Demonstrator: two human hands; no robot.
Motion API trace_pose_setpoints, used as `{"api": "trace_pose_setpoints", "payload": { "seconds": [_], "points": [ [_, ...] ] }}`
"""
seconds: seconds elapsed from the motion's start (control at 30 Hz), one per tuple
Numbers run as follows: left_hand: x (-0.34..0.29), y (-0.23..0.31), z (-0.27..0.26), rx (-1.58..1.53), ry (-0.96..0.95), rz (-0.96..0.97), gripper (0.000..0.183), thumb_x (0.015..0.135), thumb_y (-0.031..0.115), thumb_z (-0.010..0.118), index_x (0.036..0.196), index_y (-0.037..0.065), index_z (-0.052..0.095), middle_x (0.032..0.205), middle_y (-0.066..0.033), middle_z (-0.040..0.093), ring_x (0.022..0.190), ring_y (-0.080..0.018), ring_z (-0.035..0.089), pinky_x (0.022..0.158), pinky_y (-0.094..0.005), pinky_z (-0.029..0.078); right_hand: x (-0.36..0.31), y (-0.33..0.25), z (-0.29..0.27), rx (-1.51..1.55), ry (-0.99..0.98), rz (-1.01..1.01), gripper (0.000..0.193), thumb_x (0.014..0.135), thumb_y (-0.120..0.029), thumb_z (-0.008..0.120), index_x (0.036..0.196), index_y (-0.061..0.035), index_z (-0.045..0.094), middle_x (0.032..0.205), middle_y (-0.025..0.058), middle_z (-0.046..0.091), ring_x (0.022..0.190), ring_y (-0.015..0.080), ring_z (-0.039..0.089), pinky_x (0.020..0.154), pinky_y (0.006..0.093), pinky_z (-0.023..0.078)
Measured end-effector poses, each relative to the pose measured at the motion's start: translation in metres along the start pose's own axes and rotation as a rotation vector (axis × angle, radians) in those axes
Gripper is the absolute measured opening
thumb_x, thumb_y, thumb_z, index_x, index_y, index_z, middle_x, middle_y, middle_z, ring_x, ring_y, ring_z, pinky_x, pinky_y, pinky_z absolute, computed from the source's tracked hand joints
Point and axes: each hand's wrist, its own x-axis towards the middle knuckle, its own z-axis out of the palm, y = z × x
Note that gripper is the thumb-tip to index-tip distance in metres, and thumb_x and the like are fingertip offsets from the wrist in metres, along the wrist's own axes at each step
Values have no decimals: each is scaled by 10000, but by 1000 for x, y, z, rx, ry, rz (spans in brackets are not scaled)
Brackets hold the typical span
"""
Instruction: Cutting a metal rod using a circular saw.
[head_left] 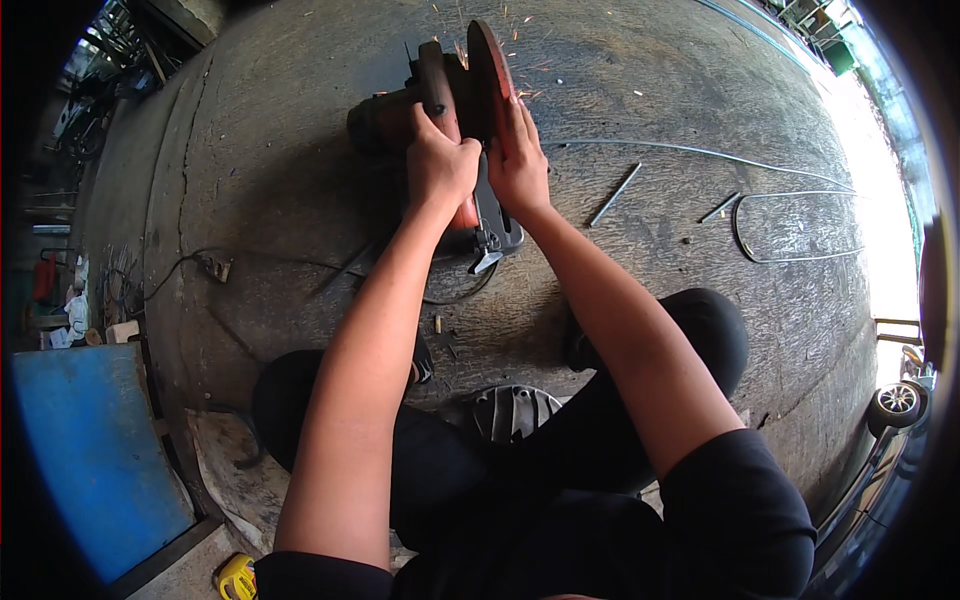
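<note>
A red and dark cut-off saw (375, 125) stands on the floor ahead of me, and orange sparks fly beyond its round red disc guard (484, 60). My left hand (440, 165) is closed round the saw's handle (434, 80). Just right of it, my right hand (519, 165) lies against the side of the guard with its fingers stretched out. A long thin metal rod (690, 150) runs from beside that hand toward the right; whether the palm touches it is hidden. The saw's base, with a metal lever (486, 262), faces me.
Two short cut rods (615, 195) (719, 207) lie to the right, near a bent rod (740, 230). A cord with a plug (215, 266) trails left. A ribbed metal part (515, 412) sits between my legs. A blue panel (95, 450) and yellow tape measure (237, 577) are lower left.
</note>
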Motion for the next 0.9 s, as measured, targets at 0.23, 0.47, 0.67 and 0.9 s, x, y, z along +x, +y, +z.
{"api": "trace_pose_setpoints", "payload": {
  "seconds": [0.23,0.47,0.67,0.9],
  "points": [
    [1,-2,3,-2,-5,4,721,718,123,596,1341,-45,276,1005,-361,599,967,-473,602,865,-476,497,-1,1,-1,4,-8,25,642,820,-52,551,1426,-89,344,1379,250,417,1142,445,519,868,458,507],
    [1,0,2,-3,-9,-7,724,721,123,593,1346,-35,265,1007,-359,600,966,-473,602,867,-475,497,-1,6,1,-17,7,4,636,819,-50,552,1422,-77,349,1371,260,422,1140,446,523,870,459,506],
    [0,-4,4,1,12,4,673,721,137,594,1310,-23,311,993,-319,609,918,-439,627,826,-455,507,-1,1,0,14,-5,26,626,820,-49,552,1415,-63,357,1365,264,426,1162,448,506,898,456,492],
    [1,-5,6,13,34,17,635,717,153,597,1278,-13,351,969,-289,620,872,-419,648,780,-442,519,-1,3,0,-13,21,-24,616,823,-49,551,1410,-66,365,1360,268,428,1139,452,522,864,454,509]
  ]
}}
